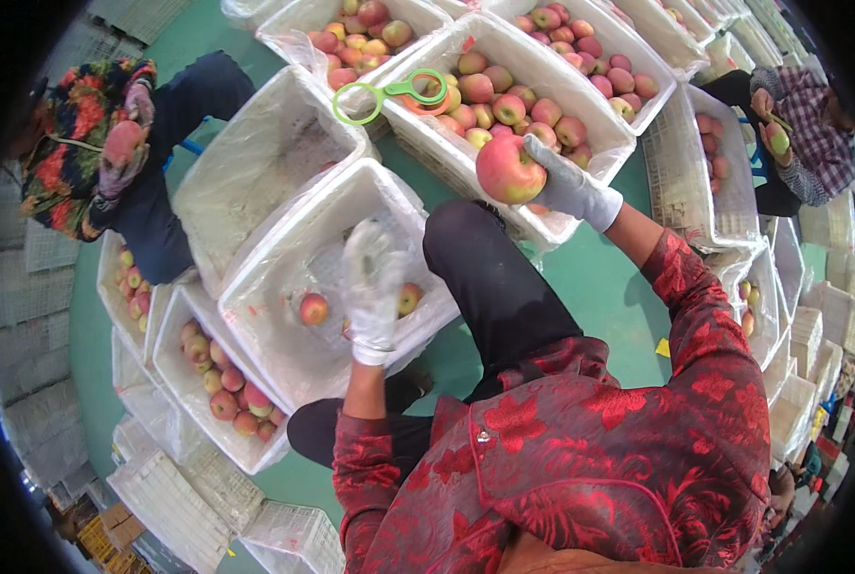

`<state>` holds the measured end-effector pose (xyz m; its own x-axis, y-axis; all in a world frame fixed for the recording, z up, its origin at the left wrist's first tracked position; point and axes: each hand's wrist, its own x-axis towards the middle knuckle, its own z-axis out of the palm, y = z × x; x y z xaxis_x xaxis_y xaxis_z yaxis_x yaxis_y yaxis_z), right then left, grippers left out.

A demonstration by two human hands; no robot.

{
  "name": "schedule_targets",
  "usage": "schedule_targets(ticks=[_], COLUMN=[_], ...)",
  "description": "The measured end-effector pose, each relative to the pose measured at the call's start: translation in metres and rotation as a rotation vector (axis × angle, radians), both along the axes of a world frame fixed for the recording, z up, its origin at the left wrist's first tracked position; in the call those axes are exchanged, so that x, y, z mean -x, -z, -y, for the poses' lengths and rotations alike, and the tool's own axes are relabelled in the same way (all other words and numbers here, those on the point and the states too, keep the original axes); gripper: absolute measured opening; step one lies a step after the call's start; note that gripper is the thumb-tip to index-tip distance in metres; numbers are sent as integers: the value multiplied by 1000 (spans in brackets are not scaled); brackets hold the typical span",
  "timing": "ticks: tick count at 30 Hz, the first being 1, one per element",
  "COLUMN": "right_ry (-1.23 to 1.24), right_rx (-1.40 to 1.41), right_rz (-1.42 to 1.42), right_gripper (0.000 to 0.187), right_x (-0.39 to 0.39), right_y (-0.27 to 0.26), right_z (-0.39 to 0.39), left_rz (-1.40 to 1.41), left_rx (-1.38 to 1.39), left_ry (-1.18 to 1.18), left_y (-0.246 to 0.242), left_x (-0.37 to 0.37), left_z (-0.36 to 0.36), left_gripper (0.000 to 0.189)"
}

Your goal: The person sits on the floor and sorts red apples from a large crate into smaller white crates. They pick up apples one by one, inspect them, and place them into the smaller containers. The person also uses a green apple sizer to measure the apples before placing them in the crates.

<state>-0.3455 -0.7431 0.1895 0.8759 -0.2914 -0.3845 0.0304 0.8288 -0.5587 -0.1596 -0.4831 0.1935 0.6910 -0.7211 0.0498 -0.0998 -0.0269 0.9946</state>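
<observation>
A large red-and-yellow apple point(508, 171) is in my right hand point(567, 181), which wears a pale work glove. Behind it stands a white plastic crate point(416, 128) lined with clear film and heaped with apples. My left hand point(373, 276), gloved in white and blurred, is over a second lined crate point(255, 316); I see nothing in it. One apple point(314, 309) lies on that crate's bottom, and another apple point(409, 298) is right of my left hand. Green and orange sizing rings point(388, 97) rest at the rim of the apple-filled crate.
A co-worker point(104, 151) at the left holds an apple. Another person point(804, 136) sits at the right with a fruit in hand. More apple crates point(226, 380) stand around me on the green floor point(592, 273). White crates point(32, 359) are stacked along the left.
</observation>
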Motion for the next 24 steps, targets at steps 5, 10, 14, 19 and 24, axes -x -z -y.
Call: schedule_targets(ticks=[5,10,14,19,24], right_ry=[-127,-77,-304,-201,-75], right_rx=[251,614,512,916,1249], right_rz=[43,103,16,133,228], right_gripper=[74,67,65,62,76], right_x=[-6,4,24,38,30], right_y=[-37,-20,-65,-64,-84], right_z=[-54,-77,-84,-92,-106], left_rz=[457,716,305,-829,-1057], left_rx=[218,218,83,301,236], left_ry=[171,220,155,225,231], left_y=[-53,-56,-55,-73,-71], left_x=[51,70,74,71,75], left_z=[38,40,18,4,-4], left_gripper=[88,100,94,78,84])
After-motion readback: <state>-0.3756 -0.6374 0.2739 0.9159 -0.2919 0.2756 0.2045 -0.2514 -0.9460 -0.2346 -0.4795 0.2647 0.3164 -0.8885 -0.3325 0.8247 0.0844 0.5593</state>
